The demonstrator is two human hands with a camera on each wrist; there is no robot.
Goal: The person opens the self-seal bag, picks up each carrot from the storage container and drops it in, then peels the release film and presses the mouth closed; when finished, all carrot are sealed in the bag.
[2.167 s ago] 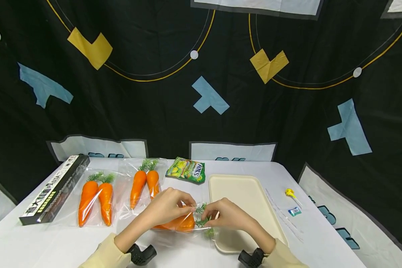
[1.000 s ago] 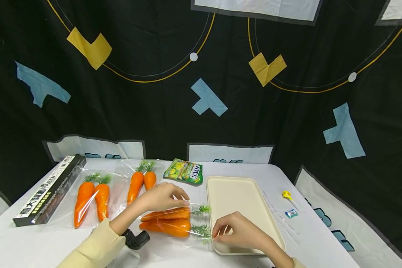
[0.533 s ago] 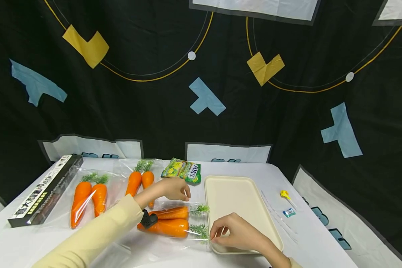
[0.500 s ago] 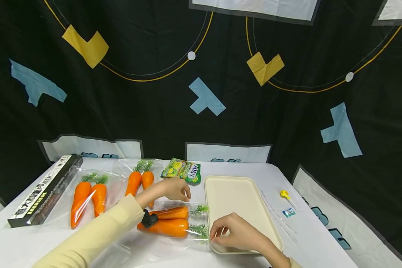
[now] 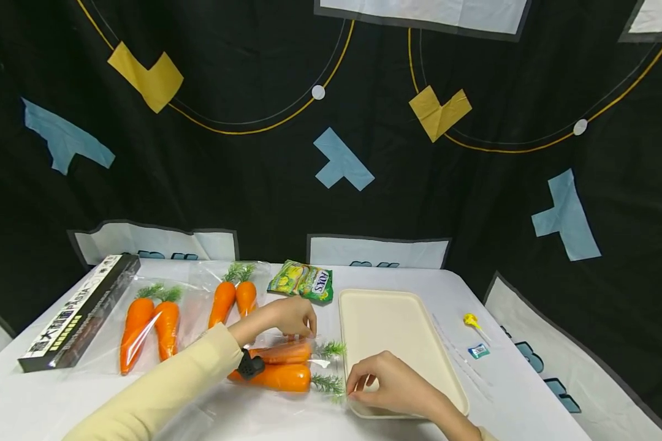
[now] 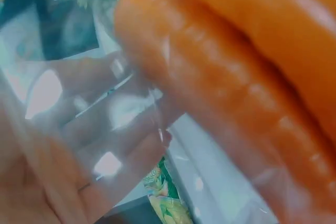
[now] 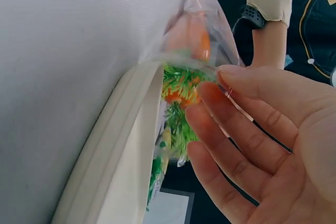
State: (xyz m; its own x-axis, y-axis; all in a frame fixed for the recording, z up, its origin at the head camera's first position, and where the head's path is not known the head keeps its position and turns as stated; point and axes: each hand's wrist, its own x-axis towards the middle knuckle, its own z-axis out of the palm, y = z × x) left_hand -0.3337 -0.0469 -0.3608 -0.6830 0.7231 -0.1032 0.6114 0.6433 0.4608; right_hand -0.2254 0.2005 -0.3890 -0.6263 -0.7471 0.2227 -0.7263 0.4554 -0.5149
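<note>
A clear plastic bag (image 5: 287, 367) with two orange carrots (image 5: 276, 376) lies flat on the white table, its leafy end against the cream tray (image 5: 386, 324). My left hand (image 5: 290, 317) reaches over the bag and its curled fingers grip the far edge beside the upper carrot. In the left wrist view, fingers (image 6: 105, 140) show through the film next to a carrot (image 6: 220, 93). My right hand (image 5: 388, 386) pinches the bag's near corner at the tray's front left corner. The right wrist view shows thumb and fingers (image 7: 236, 129) holding the film by the tray rim (image 7: 121, 145).
Two more bagged carrot pairs (image 5: 149, 324) (image 5: 234, 300) lie to the left, beside a long black box (image 5: 79, 312). A green candy packet (image 5: 303, 282) sits behind the tray. A yellow lollipop (image 5: 469, 320) and a small wrapped sweet (image 5: 478, 351) lie to the right.
Both hands were together at the bag's leafy end. They have since parted: the right drew toward me to the tray corner, the left stayed at the far edge. The bag now lies flat.
</note>
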